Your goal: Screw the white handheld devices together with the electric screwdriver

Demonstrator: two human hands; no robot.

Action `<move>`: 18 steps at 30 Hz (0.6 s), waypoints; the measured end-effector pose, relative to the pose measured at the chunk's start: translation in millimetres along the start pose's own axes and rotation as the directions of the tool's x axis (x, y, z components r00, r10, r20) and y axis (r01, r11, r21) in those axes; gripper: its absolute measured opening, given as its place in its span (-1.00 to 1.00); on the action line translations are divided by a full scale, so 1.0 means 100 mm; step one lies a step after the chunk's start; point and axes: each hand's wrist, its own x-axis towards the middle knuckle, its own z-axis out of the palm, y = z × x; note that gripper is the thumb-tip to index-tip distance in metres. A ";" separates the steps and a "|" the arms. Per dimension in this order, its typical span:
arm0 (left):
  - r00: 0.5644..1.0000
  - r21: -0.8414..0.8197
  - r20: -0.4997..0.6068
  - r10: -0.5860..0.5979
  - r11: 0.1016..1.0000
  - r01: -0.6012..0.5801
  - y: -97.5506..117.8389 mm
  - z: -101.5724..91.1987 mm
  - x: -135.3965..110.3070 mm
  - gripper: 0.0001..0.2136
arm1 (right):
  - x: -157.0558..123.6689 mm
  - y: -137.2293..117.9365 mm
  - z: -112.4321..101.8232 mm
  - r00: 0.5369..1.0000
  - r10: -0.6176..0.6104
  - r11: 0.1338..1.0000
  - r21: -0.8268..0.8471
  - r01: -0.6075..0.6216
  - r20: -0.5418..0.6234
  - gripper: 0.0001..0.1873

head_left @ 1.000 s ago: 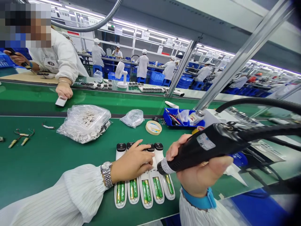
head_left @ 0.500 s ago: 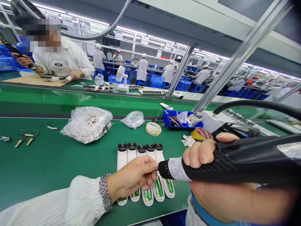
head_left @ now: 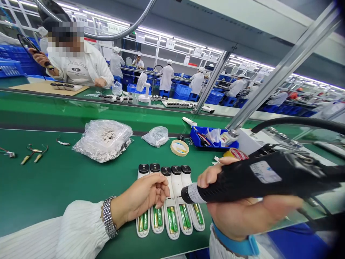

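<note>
My right hand (head_left: 239, 212) is wrapped round a black electric screwdriver (head_left: 253, 178), which lies nearly level with its nose pointing left. A thin bit shows at the nose, above the white handheld devices. My left hand (head_left: 147, 196) hovers over the two leftmost devices with its fingers curled in; whatever they hold is hidden. Several white devices (head_left: 176, 185) with black tops lie side by side on the green bench. Their lower compartments stand uncovered, with green and gold batteries (head_left: 172, 218) inside.
Behind the devices are a bag of small white parts (head_left: 104, 142), a bag of screws (head_left: 156, 137), a tape roll (head_left: 179, 148) and a blue bin (head_left: 210, 140). Wired parts (head_left: 35, 153) lie left. Across the bench, a co-worker (head_left: 81, 68) holds a dark tool.
My left hand has drawn back leftward from the screwdriver's tip and curled its fingers. The screwdriver has changed angle, its bit now pointing over the devices. My view has shifted slightly.
</note>
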 end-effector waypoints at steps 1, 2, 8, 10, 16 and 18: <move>1.000 -0.010 -0.005 -0.003 1.000 0.003 0.00 -0.01 0.00 -0.83 | -0.01 0.04 -0.01 0.999 0.008 1.000 -0.003 -0.008 0.044 -0.34; 1.000 -0.017 -0.011 -0.007 1.000 0.007 0.00 -0.01 0.00 -0.82 | -0.01 0.07 -0.02 0.997 0.017 1.000 -0.001 -0.017 0.074 -0.35; 0.998 -0.020 -0.050 -0.022 1.000 0.021 -0.06 -0.04 0.02 -0.75 | -0.03 0.14 0.04 0.990 0.008 0.998 0.053 -0.015 0.139 -0.47; 0.998 -0.015 -0.058 -0.024 1.000 0.023 -0.08 -0.05 0.03 -0.74 | -0.03 0.14 0.07 0.987 0.047 0.997 0.048 -0.055 0.155 -0.46; 0.998 0.010 -0.068 -0.009 1.000 0.010 -0.10 -0.06 0.04 -0.74 | -0.03 0.17 0.08 0.978 0.079 0.997 0.009 -0.083 0.192 -0.35; 0.998 0.021 -0.068 0.002 1.000 -0.001 -0.10 -0.05 0.03 -0.75 | -0.04 0.18 0.07 0.978 0.070 0.997 0.012 -0.074 0.196 -0.34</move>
